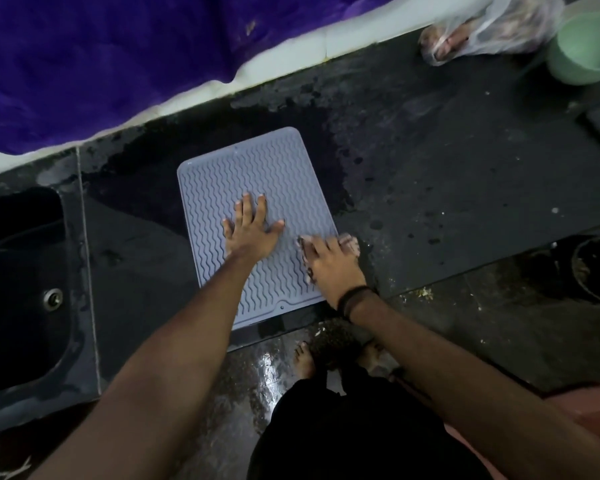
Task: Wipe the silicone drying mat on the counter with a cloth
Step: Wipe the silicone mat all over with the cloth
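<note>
Left hand (253, 233): laid flat, palm down, fingers spread and straight, forearm extended forward from lower left. Right hand (329, 263): palm down, fingers curled over a cloth (349, 243) (partly hidden under the fingers), pressed downward. Right wrist: a dark band (355, 301) is worn. Both forearms bare. Hands set near each other, not touching.

A grey silicone drying mat (257, 188), matt and ribbed with raised wavy lines, was laid on a dark stone-like counter (447, 174) whose surface was seen as dull, speckled and darkened by wet patches. A pale, soft cloth (349, 243) was pressed under the right hand (329, 268), while a metal drain (53, 297) was set in a glossy dark sink (21, 271) and a smooth green plastic bowl (586, 50) was seen nearby.
</note>
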